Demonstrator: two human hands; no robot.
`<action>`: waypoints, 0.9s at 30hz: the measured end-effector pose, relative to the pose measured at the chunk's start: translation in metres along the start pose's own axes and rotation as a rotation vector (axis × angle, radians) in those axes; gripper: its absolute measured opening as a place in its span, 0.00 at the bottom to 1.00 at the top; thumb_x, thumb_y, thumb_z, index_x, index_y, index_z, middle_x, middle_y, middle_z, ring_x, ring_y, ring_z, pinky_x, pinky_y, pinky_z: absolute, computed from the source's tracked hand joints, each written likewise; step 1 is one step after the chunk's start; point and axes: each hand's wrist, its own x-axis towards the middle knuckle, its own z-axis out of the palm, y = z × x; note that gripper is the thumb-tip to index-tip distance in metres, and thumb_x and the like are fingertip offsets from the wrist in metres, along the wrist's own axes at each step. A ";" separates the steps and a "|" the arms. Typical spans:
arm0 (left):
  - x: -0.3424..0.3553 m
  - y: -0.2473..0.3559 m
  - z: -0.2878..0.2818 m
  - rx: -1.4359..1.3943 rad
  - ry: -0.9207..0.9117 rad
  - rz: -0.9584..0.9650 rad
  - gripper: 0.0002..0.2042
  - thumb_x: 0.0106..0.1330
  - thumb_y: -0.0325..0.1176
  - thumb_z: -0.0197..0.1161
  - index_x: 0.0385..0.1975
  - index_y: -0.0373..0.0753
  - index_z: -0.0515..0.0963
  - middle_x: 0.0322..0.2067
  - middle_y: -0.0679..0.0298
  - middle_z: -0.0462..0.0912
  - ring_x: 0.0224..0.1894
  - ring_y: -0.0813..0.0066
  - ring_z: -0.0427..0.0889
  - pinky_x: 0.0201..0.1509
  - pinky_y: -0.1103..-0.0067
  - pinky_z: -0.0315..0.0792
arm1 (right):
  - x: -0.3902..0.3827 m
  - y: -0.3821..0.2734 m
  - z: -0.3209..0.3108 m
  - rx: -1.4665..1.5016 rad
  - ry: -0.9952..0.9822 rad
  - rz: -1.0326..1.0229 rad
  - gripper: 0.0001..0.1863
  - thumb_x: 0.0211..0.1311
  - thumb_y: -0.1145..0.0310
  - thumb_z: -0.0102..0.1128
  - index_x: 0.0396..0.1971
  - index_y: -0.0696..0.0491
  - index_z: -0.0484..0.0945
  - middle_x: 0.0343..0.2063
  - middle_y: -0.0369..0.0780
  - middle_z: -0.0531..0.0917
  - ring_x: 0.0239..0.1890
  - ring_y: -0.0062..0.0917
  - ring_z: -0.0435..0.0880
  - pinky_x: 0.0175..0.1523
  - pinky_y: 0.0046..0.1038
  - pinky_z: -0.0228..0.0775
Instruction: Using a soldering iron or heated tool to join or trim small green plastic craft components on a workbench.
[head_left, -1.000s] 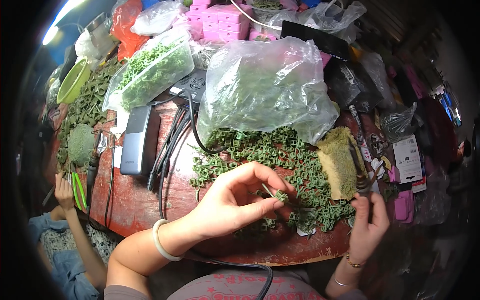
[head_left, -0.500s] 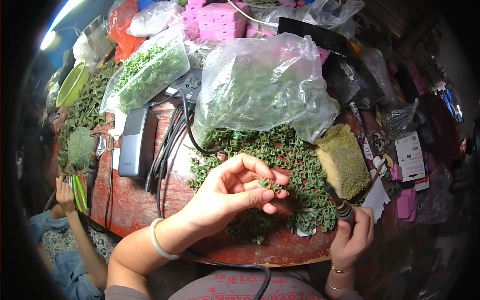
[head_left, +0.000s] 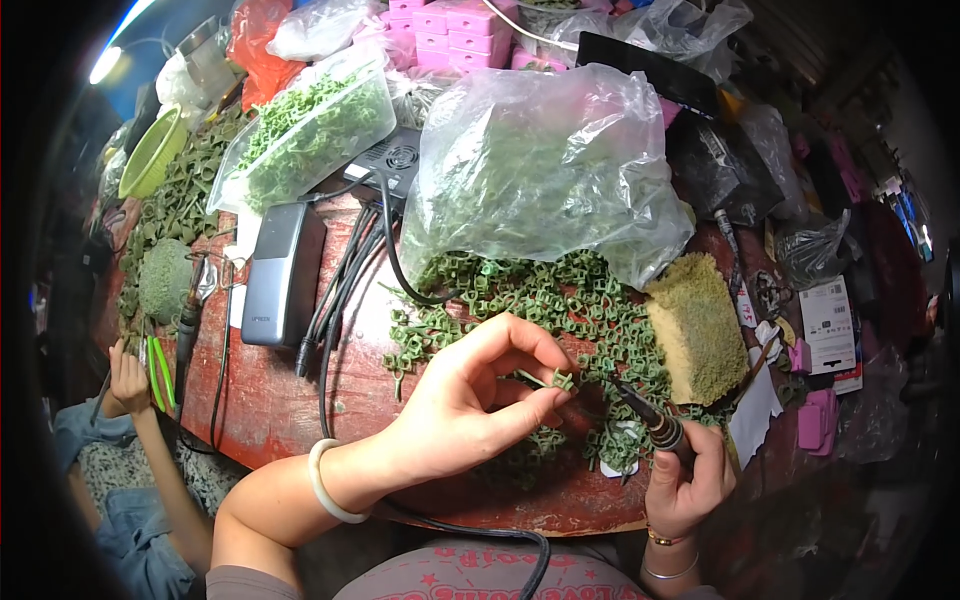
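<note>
My left hand point(head_left: 490, 390), with a white bangle on its wrist, pinches a small green plastic-looking piece point(head_left: 562, 381) between thumb and fingertips. My right hand point(head_left: 692, 472) is wrapped around the dark handle of a soldering-iron-like pen point(head_left: 662, 428). Its thin tip points up and left toward the green piece, with a gap between them. Beneath and behind both hands, a loose heap of similar small green pieces point(head_left: 560, 290) is spread over the red tabletop point(head_left: 352, 400).
Behind the heap lies a clear plastic bag point(head_left: 540, 165) of green pieces. A yellowish fuzzy block point(head_left: 700, 335) is at the right. To the left are a grey power bank point(head_left: 278, 275), black cables point(head_left: 345, 275) and a clear tub point(head_left: 300, 140). Another person's hand point(head_left: 128, 378) shows at far left.
The pen in my right hand has moved up and left, closer to the piece. My left fingers have drawn together, and the piece has turned. The whole view has shifted slightly.
</note>
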 end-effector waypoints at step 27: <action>-0.001 0.002 0.001 0.121 0.039 0.058 0.11 0.59 0.19 0.61 0.40 0.36 0.73 0.39 0.68 0.74 0.41 0.85 0.73 0.35 0.88 0.74 | 0.001 -0.003 -0.001 -0.002 -0.074 0.008 0.19 0.59 0.54 0.66 0.30 0.57 0.78 0.18 0.37 0.74 0.16 0.28 0.74 0.20 0.28 0.64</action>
